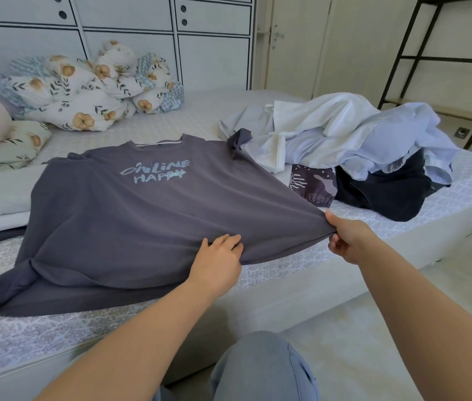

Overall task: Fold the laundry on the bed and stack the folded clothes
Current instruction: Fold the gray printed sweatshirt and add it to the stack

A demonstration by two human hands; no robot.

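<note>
Grey T-shirt (130, 215) lies print-up at centre of the bed (402, 227), collar toward 12 o'clock, hem toward 6. Soft, light knit; judged limp and prone to bunching, no slip risk. Best held at hem corners or shoulder seams.

Right hand (350, 241), at 4 o'clock of the shirt: fingers curled tight, pinching the hem corner, cloth pulled taut.

Left hand (217, 264): fingers nearly straight, close together, lying on the hem; grip underneath hidden.

Unfolded laundry pile (359, 146) at 2 o'clock, touching the shirt's sleeve.
</note>
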